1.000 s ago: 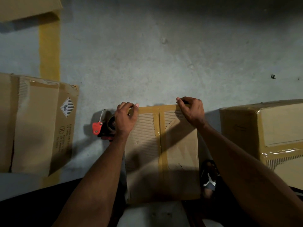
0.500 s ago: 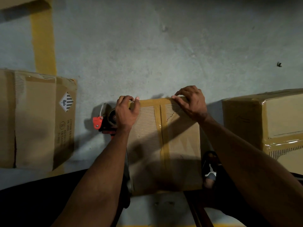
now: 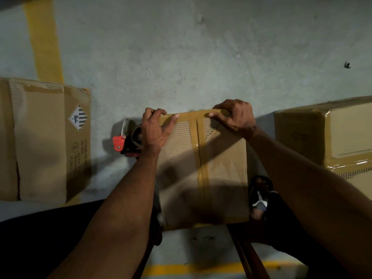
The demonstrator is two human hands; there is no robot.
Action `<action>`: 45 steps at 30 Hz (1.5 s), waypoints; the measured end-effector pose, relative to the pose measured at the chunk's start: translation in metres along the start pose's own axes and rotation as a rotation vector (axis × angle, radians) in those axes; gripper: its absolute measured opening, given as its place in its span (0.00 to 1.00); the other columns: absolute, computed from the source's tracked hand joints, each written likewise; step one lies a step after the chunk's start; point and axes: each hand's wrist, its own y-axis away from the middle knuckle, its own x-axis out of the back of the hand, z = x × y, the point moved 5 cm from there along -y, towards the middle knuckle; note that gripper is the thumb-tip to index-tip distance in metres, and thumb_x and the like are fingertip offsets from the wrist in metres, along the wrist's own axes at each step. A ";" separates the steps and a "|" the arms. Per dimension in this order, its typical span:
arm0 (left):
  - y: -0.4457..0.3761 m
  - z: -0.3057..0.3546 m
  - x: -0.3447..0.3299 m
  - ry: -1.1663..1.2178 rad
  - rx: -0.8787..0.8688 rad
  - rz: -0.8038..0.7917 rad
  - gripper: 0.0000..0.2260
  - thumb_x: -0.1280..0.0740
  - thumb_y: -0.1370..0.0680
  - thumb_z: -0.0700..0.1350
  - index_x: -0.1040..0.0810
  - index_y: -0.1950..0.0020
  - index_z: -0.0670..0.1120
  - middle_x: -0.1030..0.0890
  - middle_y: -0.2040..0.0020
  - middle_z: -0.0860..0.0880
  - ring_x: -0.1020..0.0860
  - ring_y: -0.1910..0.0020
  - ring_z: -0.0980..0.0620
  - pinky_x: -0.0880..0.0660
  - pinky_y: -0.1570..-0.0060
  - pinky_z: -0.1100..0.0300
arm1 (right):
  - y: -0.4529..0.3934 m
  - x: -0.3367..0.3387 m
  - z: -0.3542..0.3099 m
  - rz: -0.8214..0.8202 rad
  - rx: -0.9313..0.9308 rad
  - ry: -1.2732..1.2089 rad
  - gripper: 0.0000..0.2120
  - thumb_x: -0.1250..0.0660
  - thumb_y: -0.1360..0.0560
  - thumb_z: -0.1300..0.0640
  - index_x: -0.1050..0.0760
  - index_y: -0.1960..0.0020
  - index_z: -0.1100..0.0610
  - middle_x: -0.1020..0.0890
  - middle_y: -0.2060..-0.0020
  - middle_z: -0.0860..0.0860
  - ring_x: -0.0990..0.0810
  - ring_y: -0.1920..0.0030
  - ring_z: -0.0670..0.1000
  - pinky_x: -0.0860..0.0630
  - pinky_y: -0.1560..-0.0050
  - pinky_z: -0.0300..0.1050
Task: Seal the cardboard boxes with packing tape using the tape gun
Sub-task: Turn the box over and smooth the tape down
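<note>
Cardboard box [image 3: 203, 172] sat mid-frame as our left hand [image 3: 155, 131] and right hand [image 3: 235, 117] had slid outward, fingers curled over its far taped edge, pressing tape down; tape gun [image 3: 126, 139] lay untouched at left.

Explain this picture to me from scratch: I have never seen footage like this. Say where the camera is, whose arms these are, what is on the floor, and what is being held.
The camera sits on a person's head and looks down, so the two arms are that person's own. Between them, on the concrete floor, stands a cardboard box with a strip of tape along its middle seam. The left hand and the right hand both curl over the box's far top edge. The red tape gun lies on the floor beside the left hand, held by neither. An untaped box is at the left, a taped box at the right, and a sandalled foot shows beside the middle box.
</note>
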 end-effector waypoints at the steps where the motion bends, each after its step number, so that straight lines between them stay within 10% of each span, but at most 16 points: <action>1: 0.000 0.000 0.000 0.001 -0.004 0.001 0.26 0.32 0.27 0.70 0.17 0.48 0.48 0.27 0.47 0.48 0.23 0.49 0.50 0.19 0.53 0.51 | 0.000 0.000 -0.001 -0.004 0.004 0.039 0.34 0.47 0.23 0.23 0.16 0.42 0.46 0.15 0.47 0.46 0.19 0.48 0.50 0.23 0.49 0.47; 8: 0.003 0.001 -0.001 -0.113 -0.077 0.051 0.25 0.33 0.25 0.69 0.17 0.45 0.48 0.26 0.46 0.46 0.26 0.44 0.48 0.22 0.49 0.51 | 0.003 -0.008 -0.010 0.064 0.219 0.320 0.28 0.48 0.16 0.35 0.20 0.35 0.54 0.17 0.45 0.52 0.23 0.38 0.57 0.45 0.24 0.67; 16: 0.006 0.008 -0.004 -0.350 -0.285 0.094 0.21 0.41 0.18 0.65 0.17 0.45 0.51 0.21 0.46 0.50 0.27 0.41 0.45 0.30 0.45 0.48 | 0.006 -0.003 -0.018 0.106 0.261 0.189 0.18 0.41 0.15 0.43 0.19 0.42 0.54 0.20 0.50 0.54 0.22 0.53 0.56 0.27 0.52 0.48; 27: 0.005 0.004 -0.006 -0.360 -0.273 0.037 0.21 0.43 0.18 0.66 0.18 0.40 0.55 0.22 0.45 0.50 0.27 0.44 0.47 0.31 0.46 0.49 | 0.006 -0.007 -0.018 0.021 0.275 0.238 0.24 0.49 0.14 0.38 0.22 0.34 0.49 0.21 0.47 0.53 0.22 0.50 0.56 0.26 0.50 0.52; 45: 0.002 0.005 -0.006 -0.255 -0.226 0.081 0.21 0.38 0.21 0.67 0.16 0.47 0.52 0.19 0.50 0.53 0.26 0.45 0.48 0.28 0.49 0.50 | 0.005 -0.004 -0.016 0.078 0.181 0.176 0.24 0.44 0.16 0.36 0.20 0.48 0.54 0.22 0.54 0.52 0.24 0.54 0.55 0.29 0.54 0.50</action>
